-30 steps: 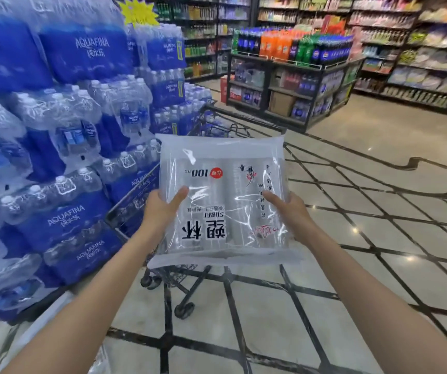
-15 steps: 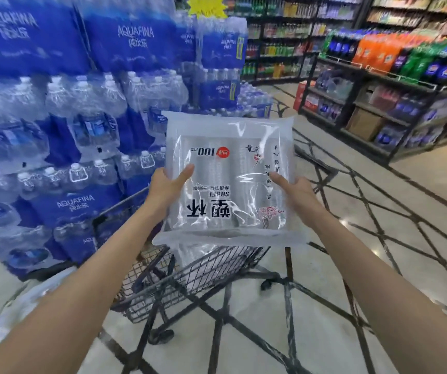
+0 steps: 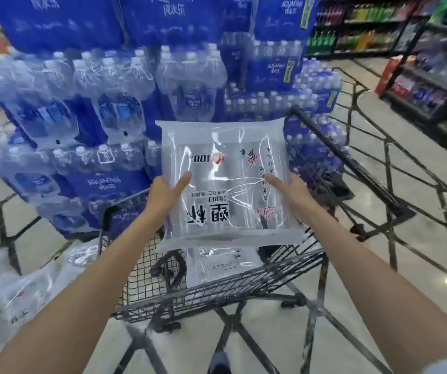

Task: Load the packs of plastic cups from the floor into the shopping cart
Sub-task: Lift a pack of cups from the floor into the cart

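Note:
I hold a clear pack of plastic cups flat above the basket of the black wire shopping cart. My left hand grips its left edge and my right hand grips its right edge. Black and red print on the pack reads upside down. Another pack of cups lies inside the cart beneath it, beside a black strap. More clear packs lie on the floor at the lower left.
A tall stack of blue bottled-water cases stands right behind and left of the cart. Drink shelves line the right side. The tiled floor with dark lines stretches to the right.
The view has swung left and down, so the cart now sits straight below the pack. The pack has come over the basket, still in both hands.

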The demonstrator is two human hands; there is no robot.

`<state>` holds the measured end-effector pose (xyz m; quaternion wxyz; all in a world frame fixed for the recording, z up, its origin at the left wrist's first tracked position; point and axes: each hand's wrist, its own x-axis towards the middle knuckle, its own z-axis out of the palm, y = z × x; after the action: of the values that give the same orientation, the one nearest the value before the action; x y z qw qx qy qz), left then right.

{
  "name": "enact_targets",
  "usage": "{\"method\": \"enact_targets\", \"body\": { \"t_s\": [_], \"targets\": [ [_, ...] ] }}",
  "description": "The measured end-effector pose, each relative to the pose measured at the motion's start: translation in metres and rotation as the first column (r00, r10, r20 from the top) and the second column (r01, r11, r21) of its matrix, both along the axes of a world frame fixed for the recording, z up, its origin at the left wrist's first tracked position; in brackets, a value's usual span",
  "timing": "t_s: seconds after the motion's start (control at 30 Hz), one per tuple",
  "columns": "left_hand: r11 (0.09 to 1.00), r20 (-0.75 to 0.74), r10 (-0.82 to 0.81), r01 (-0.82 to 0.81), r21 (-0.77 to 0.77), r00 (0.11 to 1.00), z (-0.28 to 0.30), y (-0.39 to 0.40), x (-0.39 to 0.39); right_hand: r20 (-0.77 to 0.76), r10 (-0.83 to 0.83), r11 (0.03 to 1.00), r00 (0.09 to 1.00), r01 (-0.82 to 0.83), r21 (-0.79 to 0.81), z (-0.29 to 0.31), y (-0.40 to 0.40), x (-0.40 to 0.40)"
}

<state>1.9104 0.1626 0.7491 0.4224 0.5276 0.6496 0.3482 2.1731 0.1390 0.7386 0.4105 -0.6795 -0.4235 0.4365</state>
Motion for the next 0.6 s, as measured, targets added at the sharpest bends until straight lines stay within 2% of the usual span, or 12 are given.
{"method": "enact_targets", "body": {
  "t_s": [0.2,0.37,0.47,0.6],
  "targets": [
    [0.983,0.035,-0.010,0.017,-0.185,0.999,-0.080,0.030,-0.014,-0.023,0.075,0.980,0.997,-0.078,-0.182,-0.082,0.043,-0.009],
    [0.926,-0.052,-0.001,-0.019,-0.378,0.999,-0.150,0.049,-0.017,-0.042,0.117,0.927,0.992,-0.124,-0.353,-0.162,0.067,-0.006],
    [0.864,-0.133,-0.043,-0.030,-0.503,0.990,-0.182,0.055,-0.014,-0.043,0.150,0.876,0.988,-0.153,-0.458,-0.184,0.078,-0.007],
    [0.808,-0.125,-0.075,-0.013,-0.589,0.989,-0.231,0.062,-0.011,-0.021,0.152,0.821,0.988,-0.138,-0.554,-0.229,0.088,-0.001]
  ]
}}
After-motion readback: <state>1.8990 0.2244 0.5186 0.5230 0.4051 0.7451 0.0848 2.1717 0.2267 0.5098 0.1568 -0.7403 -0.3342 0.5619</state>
